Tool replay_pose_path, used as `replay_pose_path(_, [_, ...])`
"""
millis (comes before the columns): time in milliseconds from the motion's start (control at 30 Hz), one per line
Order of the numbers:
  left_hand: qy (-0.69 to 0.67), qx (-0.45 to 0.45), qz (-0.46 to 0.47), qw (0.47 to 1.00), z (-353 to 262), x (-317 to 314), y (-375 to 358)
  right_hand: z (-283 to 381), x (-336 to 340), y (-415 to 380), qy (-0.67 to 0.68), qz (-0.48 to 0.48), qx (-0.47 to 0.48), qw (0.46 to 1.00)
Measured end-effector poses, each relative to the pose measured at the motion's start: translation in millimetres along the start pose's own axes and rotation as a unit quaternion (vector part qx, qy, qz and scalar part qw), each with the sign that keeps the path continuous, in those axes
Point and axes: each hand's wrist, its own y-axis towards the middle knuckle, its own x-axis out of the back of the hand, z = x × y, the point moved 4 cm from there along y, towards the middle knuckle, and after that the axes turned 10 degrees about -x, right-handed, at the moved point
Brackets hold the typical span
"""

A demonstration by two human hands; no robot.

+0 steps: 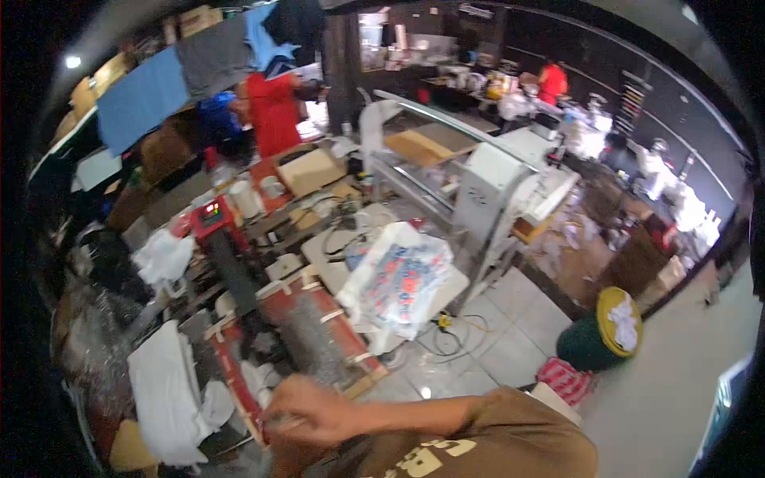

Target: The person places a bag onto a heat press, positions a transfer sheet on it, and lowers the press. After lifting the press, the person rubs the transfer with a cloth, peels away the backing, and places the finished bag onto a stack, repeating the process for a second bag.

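The right hand (pixel 311 416), blurred at 7 o'clock in the view, is curled narrow; whether it grips anything I cannot tell. The left hand cannot be made out distinctly. Nearest the right hand, at its 12 o'clock, lies a red-edged frame (pixel 344 331) with a grey middle; contact is unclear. From that hand, a folded white cloth (pixel 163 394) lies between 9 and 10 o'clock, a red machine (pixel 215 219) with a lit display at 11, a printed white sheet (pixel 406 279) at 1, and a green bin (pixel 580 344) between 2 and 3.
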Motion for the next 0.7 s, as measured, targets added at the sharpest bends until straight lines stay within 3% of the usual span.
replay_pose_path(67, [-0.071,0.073,-0.030,0.994,34,-26,-22,7,-20,-9,-0.023,0.122,-0.025,0.992])
replay_pose_path(267, [-0.130,0.155,-0.102,0.974,56,-32,-50,-44,-46,-39,-0.123,0.128,-0.094,0.980])
replay_pose_path(367, [-0.142,0.160,-0.120,0.969,61,-23,-53,-41,-37,-35,-0.082,0.147,-0.136,0.976])
replay_pose_path(500, [-0.146,0.119,-0.124,0.974,52,28,-46,-35,-36,-35,-0.040,0.047,-0.145,0.987])
replay_pose_path(533, [-0.126,0.096,-0.128,0.979,49,50,-41,-35,-35,-36,-0.034,-0.015,-0.154,0.987])
replay_pose_path(600, [0.048,-0.001,-0.205,0.978,30,110,-14,-39,-29,-39,-0.033,-0.084,-0.164,0.982])
replay_pose_path(667, [0.095,0.044,-0.396,0.912,48,143,12,-51,-44,-40,-0.193,0.176,-0.166,0.951])
replay_pose_path(700, [0.095,0.038,-0.392,0.914,75,142,25,-48,-47,-41,-0.196,0.170,-0.167,0.951])
